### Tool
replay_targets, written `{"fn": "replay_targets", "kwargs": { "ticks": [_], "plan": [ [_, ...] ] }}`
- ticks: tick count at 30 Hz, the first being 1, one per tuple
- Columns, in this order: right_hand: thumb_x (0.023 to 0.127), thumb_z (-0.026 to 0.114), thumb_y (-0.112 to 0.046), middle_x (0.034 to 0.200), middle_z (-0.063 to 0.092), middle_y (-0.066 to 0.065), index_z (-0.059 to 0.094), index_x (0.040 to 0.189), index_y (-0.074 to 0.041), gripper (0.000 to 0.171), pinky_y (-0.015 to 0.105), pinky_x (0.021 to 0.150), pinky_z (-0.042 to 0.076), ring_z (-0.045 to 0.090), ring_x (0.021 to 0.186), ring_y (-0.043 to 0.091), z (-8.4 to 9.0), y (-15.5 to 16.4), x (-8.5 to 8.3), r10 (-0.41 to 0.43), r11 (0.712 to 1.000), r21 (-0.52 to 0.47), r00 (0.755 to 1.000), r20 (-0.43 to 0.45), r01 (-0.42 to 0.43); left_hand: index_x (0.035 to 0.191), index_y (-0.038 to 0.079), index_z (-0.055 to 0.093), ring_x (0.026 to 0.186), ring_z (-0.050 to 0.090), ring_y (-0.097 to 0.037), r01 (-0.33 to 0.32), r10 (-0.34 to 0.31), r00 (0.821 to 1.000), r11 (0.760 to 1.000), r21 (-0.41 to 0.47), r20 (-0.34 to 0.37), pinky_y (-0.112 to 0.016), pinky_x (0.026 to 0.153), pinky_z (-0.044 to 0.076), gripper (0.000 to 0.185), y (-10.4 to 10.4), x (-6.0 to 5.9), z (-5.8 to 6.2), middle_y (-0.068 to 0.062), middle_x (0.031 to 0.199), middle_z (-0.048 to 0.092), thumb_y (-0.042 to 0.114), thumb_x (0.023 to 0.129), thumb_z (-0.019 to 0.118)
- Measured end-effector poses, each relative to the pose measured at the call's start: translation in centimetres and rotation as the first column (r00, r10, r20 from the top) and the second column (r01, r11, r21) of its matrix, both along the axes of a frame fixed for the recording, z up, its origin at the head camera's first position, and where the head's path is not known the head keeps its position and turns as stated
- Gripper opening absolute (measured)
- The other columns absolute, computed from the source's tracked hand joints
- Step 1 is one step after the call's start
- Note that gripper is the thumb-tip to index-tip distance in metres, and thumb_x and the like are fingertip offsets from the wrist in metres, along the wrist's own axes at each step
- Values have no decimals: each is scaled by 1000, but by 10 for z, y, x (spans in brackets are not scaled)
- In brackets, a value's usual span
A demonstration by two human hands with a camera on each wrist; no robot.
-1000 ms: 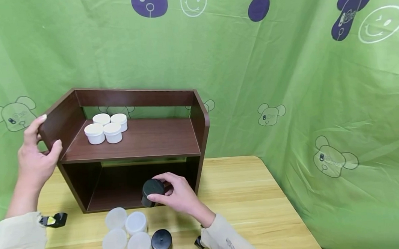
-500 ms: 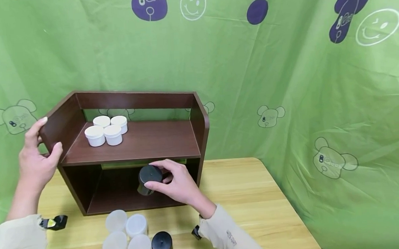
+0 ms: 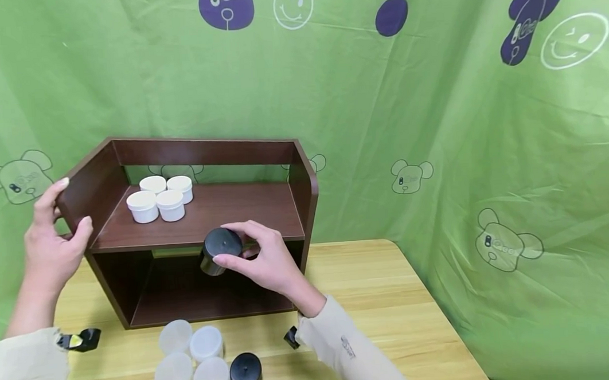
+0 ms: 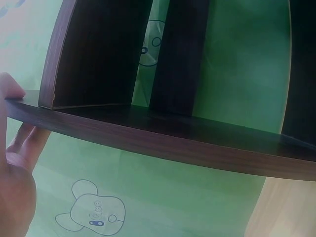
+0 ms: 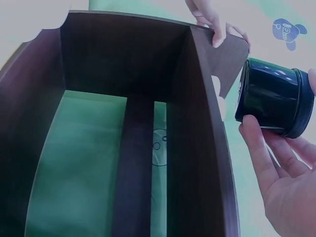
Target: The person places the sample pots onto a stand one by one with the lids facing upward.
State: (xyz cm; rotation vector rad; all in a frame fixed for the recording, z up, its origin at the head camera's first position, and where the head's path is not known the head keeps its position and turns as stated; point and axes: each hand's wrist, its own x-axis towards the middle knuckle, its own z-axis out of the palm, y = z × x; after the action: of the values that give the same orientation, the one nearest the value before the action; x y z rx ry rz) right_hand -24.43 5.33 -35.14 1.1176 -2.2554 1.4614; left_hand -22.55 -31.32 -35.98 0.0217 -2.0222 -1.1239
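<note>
From my station: the left hand (image 3: pixel 49 249) has not shifted, thumb and fingers clasping the left wall of the shelf (image 3: pixel 92 184). On its upper board, four white jars (image 3: pixel 159 197) sit undisturbed. The right hand (image 3: pixel 267 263), fingers wrapped round the black jar (image 3: pixel 218 249), has carried it up from the lower bay to the front edge of the upper board, tilted. I judge placement on the upper board under way. On the desk (image 3: pixel 372 301), four translucent jars (image 3: pixel 191 359) and a second black one (image 3: pixel 246 374) remain.
</note>
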Motion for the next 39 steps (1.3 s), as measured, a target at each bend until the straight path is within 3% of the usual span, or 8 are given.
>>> {"fn": "replay_targets", "kwargs": {
  "ticks": [5,17,27,39],
  "plan": [
    [85,85,-23,109,71,2,70,130,-15,48,25,78,65,69,94,15,11,-5,-6,-18,999,-27,1000,-8,18,156,26,39,104,49,12,10,-10,1000,1000,-1,5,5,66,46,69,1,0,0,-31,136,57,8,94,64],
    [86,84,-27,114,71,5,70,130,-13,48,21,80,63,70,93,18,26,-20,-31,-97,994,-49,995,-24,96,156,26,37,106,47,14,17,-17,1000,1000,-10,20,5,65,45,70,-1,1,1,-34,141,55,9,94,64],
    [88,83,-37,118,72,2,69,134,-16,52,24,81,64,68,95,10,27,-31,-56,-163,986,25,986,-19,164,156,27,39,102,47,14,9,-9,1000,1000,-11,10,5,63,45,70,0,1,1,-35,137,57,9,94,64],
    [89,78,-49,128,70,1,65,140,-17,62,27,89,58,67,106,12,37,-58,-83,-289,947,127,956,-54,294,156,27,38,102,46,15,12,-12,1000,1000,-22,-3,6,65,45,69,3,2,2,-36,136,58,9,94,63]
  ]
}}
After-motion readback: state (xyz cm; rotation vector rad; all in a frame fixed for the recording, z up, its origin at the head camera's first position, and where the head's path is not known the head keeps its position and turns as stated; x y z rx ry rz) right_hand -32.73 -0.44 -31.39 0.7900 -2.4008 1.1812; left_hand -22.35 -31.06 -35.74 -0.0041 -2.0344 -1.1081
